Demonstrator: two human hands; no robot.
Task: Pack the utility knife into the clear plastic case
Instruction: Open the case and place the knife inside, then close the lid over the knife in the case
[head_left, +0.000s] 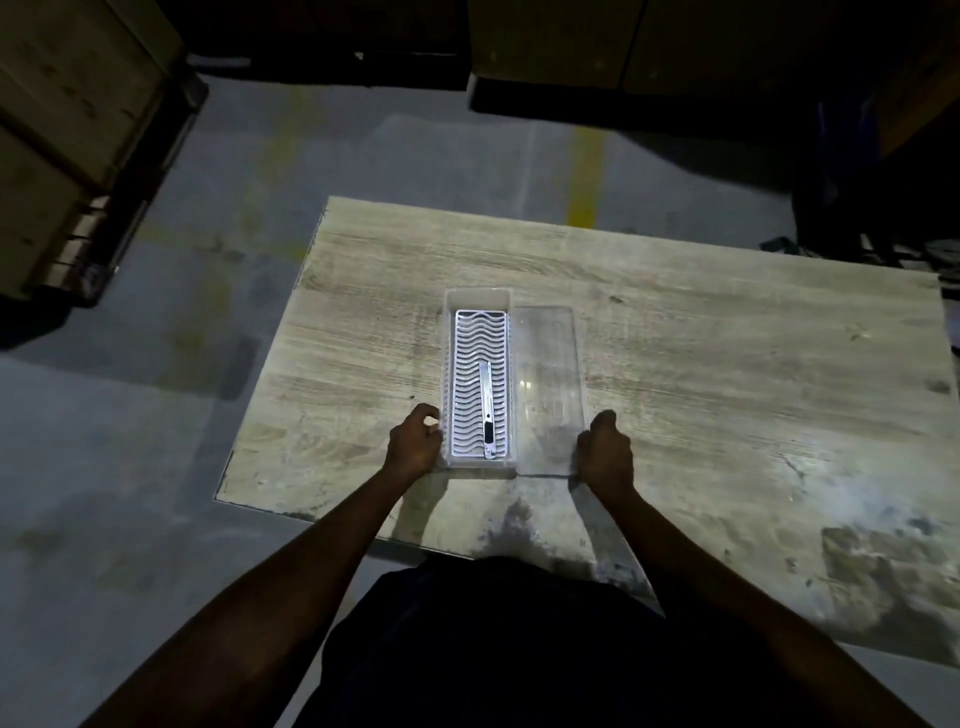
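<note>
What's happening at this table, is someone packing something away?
Yes. A person is boxing up a utility knife. It already lies in the clear plastic case, on a white ribbed insert. The left hand steadies the case's near left corner, while the right hand grips the clear lid lying flat beside it, not yet on.

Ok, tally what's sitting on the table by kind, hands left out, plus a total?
Clear plastic case: 1
White wavy-slotted insert, inside the case: 1
Utility knife, lying on the insert: 1
Clear lid, flat on the table right of the case: 1
Total: 4
</note>
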